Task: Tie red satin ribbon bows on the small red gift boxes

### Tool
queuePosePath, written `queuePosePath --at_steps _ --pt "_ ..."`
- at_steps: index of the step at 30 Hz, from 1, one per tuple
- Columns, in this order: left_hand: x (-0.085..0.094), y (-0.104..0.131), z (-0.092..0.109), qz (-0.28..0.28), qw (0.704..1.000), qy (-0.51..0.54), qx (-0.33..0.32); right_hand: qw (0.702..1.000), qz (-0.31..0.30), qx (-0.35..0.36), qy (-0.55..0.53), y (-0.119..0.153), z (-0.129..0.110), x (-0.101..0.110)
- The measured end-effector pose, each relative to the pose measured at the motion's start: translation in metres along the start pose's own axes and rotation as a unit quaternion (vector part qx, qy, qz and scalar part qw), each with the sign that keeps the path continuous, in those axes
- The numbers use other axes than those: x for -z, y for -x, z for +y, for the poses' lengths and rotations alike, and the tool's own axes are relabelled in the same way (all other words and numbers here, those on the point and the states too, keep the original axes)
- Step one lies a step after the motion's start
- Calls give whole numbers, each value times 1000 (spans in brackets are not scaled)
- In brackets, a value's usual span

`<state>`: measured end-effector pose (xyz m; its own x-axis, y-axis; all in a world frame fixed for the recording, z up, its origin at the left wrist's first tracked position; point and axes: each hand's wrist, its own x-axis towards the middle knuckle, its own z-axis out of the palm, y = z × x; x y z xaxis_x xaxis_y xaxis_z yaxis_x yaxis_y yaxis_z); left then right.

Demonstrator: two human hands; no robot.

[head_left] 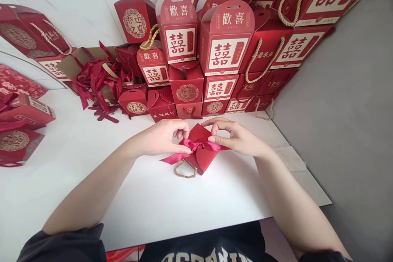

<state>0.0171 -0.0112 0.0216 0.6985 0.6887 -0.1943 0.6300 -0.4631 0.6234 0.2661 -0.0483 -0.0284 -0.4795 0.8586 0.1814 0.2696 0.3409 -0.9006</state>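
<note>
A small red gift box with folded top flaps stands on the white table in front of me. Across its top runs a crimson satin ribbon, tied in a knot or bow at the middle. My left hand pinches the ribbon's left side between thumb and finger. On the other side, my right hand has thumb and forefinger closed on the ribbon's right side. A gold rope handle lies against the box's near left side. My fingers cover part of the box's top.
Stacked red gift boxes, some with gold rope handles, line the back of the white table. An open brown carton spills crimson ribbons. More red boxes sit at the left. A grey wall bounds the right.
</note>
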Motion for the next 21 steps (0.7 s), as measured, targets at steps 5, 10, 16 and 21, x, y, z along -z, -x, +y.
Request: queuePosePath --at_steps 5,10,16,21 --pt "0 -1 0 -2 1000 18 -25 999 7 -16 -46 -3 4 -4" --pt "1 -1 1 -7 999 16 -40 998 -13 -33 -55 -4 7 -5" --pt "1 -1 0 -21 999 32 1 996 -12 -42 -75 -4 4 -7" --pt "0 -1 -2 -29 998 42 29 996 -10 -44 -75 -4 5 -7"
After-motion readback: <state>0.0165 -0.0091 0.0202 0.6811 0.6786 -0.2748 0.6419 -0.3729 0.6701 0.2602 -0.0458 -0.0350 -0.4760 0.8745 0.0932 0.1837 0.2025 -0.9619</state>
